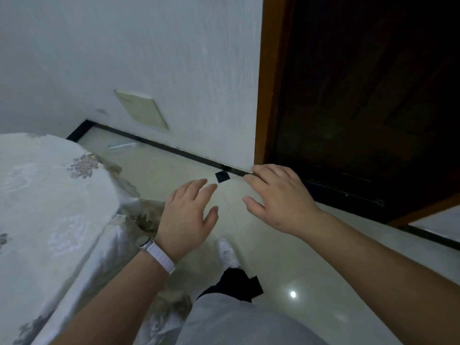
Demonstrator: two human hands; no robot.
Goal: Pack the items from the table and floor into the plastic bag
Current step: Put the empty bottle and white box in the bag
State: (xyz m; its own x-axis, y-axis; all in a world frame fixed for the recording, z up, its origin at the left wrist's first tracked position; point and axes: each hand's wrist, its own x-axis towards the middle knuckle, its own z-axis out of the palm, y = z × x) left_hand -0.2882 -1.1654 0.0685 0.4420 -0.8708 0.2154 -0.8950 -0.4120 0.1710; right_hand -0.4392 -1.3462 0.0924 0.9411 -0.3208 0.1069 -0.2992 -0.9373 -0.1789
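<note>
Head view: our left hand and right hand hover over the floor, fingers loosely spread, holding nothing. A pale tube lies by the wall, beyond the table. No bag shows. We judge the tube the likely next pick: round the table's corner, crouch, and pinch it across its middle.
</note>
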